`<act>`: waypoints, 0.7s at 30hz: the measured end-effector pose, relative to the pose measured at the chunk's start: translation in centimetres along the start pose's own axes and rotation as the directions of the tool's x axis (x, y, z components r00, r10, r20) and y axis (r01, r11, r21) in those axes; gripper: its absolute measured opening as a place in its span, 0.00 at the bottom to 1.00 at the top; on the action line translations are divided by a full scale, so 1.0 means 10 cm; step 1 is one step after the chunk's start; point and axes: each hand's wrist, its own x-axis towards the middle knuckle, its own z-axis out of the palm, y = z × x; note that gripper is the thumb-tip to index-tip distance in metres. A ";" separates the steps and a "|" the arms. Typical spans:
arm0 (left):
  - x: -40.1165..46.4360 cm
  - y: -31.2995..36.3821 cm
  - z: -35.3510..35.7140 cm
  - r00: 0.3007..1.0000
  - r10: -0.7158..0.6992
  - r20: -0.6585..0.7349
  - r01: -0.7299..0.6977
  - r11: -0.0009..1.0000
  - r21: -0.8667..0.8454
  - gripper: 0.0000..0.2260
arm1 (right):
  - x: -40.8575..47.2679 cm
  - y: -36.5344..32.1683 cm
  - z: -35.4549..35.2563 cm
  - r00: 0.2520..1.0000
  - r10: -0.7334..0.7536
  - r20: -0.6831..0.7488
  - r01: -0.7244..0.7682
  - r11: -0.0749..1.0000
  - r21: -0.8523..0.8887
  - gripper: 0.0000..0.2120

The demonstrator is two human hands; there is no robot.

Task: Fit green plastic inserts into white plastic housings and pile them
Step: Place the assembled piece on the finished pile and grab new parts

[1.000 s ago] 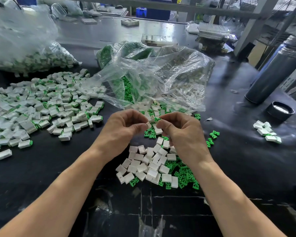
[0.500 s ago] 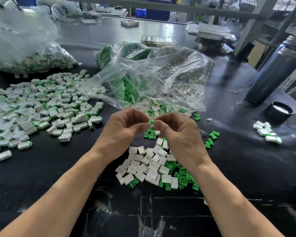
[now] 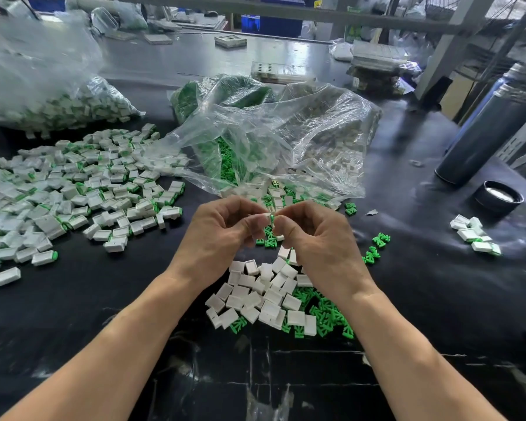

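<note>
Both hands meet above the black counter (image 3: 104,314), fingertips almost touching. The left hand (image 3: 222,235) pinches a small white plastic housing (image 3: 266,216) between thumb and curled fingers, so its grip is closed on that piece. The right hand (image 3: 316,241) pinches a small green plastic insert (image 3: 271,220) at the housing's open end; only a sliver of green shows between the 2 thumbs, right against the white shell.

Directly below the hands lies a loose heap of empty white housings (image 3: 261,296), with a scatter of green inserts (image 3: 325,314) touching its right edge and partly under the right wrist. Well to the left spreads a wide pile of assembled white-and-green pieces (image 3: 82,189). Behind the hands a crumpled clear plastic bag (image 3: 286,141) spills more green and white parts onto the counter, and another clear bag of parts (image 3: 58,101) sits at the far left. At the right stand a dark cylindrical flask (image 3: 492,129) and, near it, its round black cap (image 3: 498,197), with a small cluster of white pieces (image 3: 474,235) just in front
</note>
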 end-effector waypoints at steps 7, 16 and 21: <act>0.01 0.00 0.02 1.000 -0.014 -0.006 0.013 0.997 -0.079 0.04 | -0.01 0.01 0.04 0.994 0.113 0.012 -0.112 0.953 0.283 0.04; -0.03 0.02 0.04 1.000 -0.006 0.000 0.006 1.000 -0.003 0.02 | -0.04 0.02 0.06 0.996 -0.068 -0.057 0.067 0.998 -0.013 0.05; -0.04 0.03 0.04 1.000 0.005 -0.008 -0.004 0.997 0.083 0.06 | -0.06 -0.01 0.06 0.993 -0.111 -0.048 0.104 0.985 -0.136 0.02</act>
